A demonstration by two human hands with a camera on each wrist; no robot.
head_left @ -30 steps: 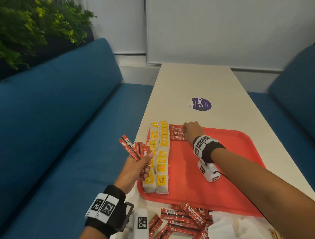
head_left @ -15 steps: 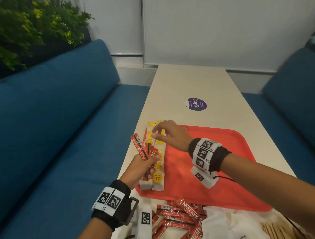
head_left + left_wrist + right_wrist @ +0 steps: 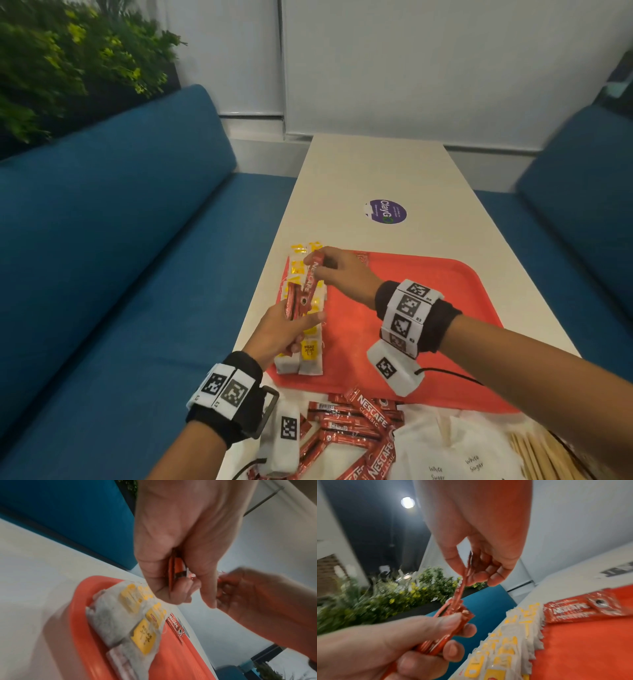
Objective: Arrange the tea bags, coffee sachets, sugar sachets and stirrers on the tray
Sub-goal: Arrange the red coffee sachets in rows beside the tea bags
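My left hand point(image 3: 305, 318) grips a bundle of red coffee sachets point(image 3: 294, 305) above the tea bags point(image 3: 310, 356), which lie in two columns along the left side of the red tray point(image 3: 428, 308). My right hand point(image 3: 317, 265) pinches the top end of one sachet point(image 3: 311, 281) that sticks up from the bundle. The right wrist view shows that pinch point(image 3: 471, 572) on the sachet point(image 3: 460, 592), and coffee sachets point(image 3: 583, 609) lying flat at the tray's far left beside the tea bags point(image 3: 513, 635). The left hand's curled fingers point(image 3: 185, 585) hide most of the bundle.
Loose coffee sachets point(image 3: 352, 425), white sugar sachets point(image 3: 452, 455) and wooden stirrers point(image 3: 537, 455) lie on the white table in front of the tray. A purple sticker point(image 3: 387, 211) is farther up the table. Blue benches point(image 3: 120, 257) flank it.
My right hand left the sachets laid at the tray's far left, came back toward me and took hold of one sachet in the left hand's bundle. The left hand shifted right, over the tea bags.
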